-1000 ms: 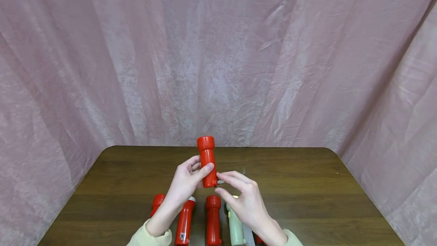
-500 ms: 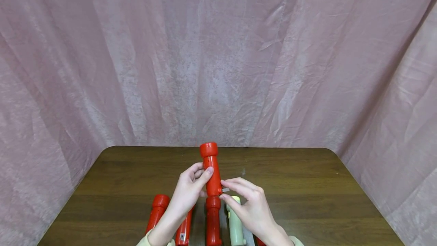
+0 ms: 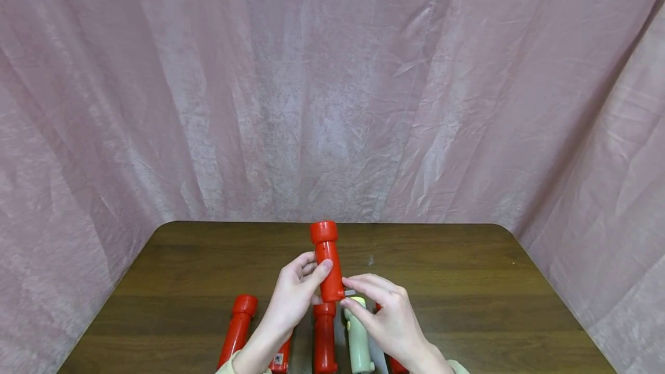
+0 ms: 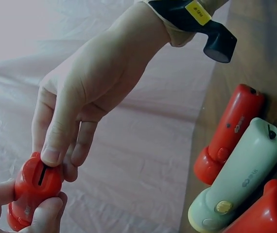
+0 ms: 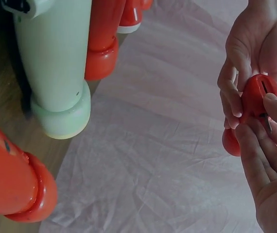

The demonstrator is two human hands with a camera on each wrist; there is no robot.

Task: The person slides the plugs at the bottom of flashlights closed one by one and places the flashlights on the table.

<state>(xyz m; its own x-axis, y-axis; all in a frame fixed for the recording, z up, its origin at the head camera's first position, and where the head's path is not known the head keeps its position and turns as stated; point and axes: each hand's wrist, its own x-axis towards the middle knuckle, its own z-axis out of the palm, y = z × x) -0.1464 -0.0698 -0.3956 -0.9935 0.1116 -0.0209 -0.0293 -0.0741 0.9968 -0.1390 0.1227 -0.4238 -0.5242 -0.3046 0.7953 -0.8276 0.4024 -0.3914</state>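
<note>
In the head view my left hand (image 3: 296, 293) grips a red flashlight (image 3: 333, 281) above the table, thumb across its barrel and wide head pointing away. My right hand (image 3: 392, 310) is at the tail end, its thumb and fingertips pinching there. Between those fingers a small metal prong (image 3: 350, 292) sticks out sideways from the tail. In the left wrist view a dark slot shows in the end of the flashlight (image 4: 40, 187), with my right thumb pressed at the slot's edge. In the right wrist view the prong (image 5: 268, 124) stands beside the right fingers.
Along the near side of the wooden table (image 3: 457, 281) lie more flashlights: a red one (image 3: 239, 325) at left, one partly behind my left arm (image 3: 280, 356), a red one (image 3: 325, 339) in the middle, a pale green one (image 3: 358, 342) and another red one (image 3: 397, 366). Pink curtain (image 3: 332, 103) hangs behind.
Both hands have moved nearer and slightly right, carrying the red flashlight along. The prong sticks out in all three frames, and my right fingers stay at the tail.
</note>
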